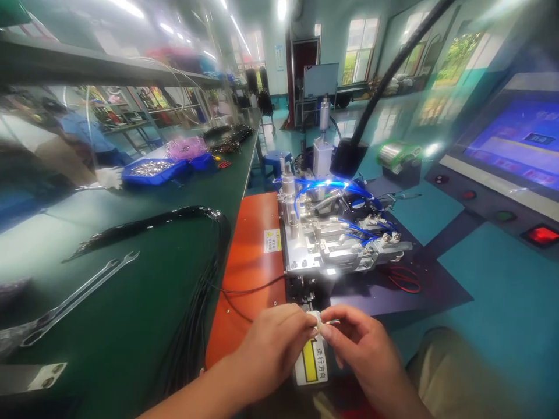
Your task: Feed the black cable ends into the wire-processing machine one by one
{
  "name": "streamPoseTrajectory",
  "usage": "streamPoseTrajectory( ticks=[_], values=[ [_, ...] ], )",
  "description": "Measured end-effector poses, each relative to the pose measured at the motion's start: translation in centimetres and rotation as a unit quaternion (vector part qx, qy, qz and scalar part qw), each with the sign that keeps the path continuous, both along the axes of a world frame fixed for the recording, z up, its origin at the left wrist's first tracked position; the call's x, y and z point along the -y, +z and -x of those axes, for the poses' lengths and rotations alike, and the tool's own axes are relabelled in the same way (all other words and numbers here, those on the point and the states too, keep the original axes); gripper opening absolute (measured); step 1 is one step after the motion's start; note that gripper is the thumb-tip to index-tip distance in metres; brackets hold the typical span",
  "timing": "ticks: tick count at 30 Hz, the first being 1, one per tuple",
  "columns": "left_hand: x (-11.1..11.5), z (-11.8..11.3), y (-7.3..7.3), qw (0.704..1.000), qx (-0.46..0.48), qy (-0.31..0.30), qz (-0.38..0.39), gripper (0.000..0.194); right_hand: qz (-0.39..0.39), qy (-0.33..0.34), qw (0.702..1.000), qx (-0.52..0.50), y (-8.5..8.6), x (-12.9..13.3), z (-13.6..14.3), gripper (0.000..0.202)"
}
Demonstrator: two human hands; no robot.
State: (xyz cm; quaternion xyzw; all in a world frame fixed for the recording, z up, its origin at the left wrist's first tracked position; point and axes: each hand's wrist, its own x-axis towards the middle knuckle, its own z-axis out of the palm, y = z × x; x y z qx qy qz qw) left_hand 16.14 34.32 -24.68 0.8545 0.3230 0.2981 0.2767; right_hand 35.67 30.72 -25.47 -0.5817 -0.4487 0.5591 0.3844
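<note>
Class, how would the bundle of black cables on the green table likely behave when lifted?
The black cables would probably flex and sag, since they already curve round. Strands might slip apart, as they fan out in the foreground.

It looks like a factory workshop. A metal machine (349,253), a screened control panel (502,157) and wrenches (82,299) on a green workbench (146,302) show it.

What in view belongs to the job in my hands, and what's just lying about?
Probably the job's:
- wires, at your right hand
- machine, just ahead
- black cables

Seemingly lying about:
- wrenches
- blue tray
- pink plastic
</note>
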Motion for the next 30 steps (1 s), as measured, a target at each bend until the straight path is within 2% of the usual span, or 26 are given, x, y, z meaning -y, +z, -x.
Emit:
streamPoseTrajectory(
  ticks=[3, 6, 11, 23, 30],
  values=[
    [0.0, -0.1, -0.5, 1.000, 0.011, 0.013, 0.011, 0.015, -0.056, -0.038, 0.996, 0.062, -0.5, 0.7, -0.6, 0.042],
    [0.1, -0.1, -0.9, 0.999, 0.011, 0.021, 0.029, 0.014, -0.150, -0.076, 0.973, 0.160, -0.3, 1.3, -1.1, 0.032],
    [0.1, -0.2, -1.0, 0.998, 0.005, 0.034, 0.045, 0.014, -0.241, -0.065, 0.933, 0.257, 0.7, 1.7, -0.8, 0.022],
    [0.2, -0.3, -1.1, 0.998, 0.000, 0.044, 0.051, 0.017, -0.308, -0.049, 0.912, 0.266, 0.3, 2.1, -0.4, 0.024],
    [0.2, -0.2, -1.1, 0.996, 0.000, 0.049, 0.072, 0.020, -0.264, -0.053, 0.929, 0.252, 0.2, 2.0, 0.0, 0.018]
  ],
)
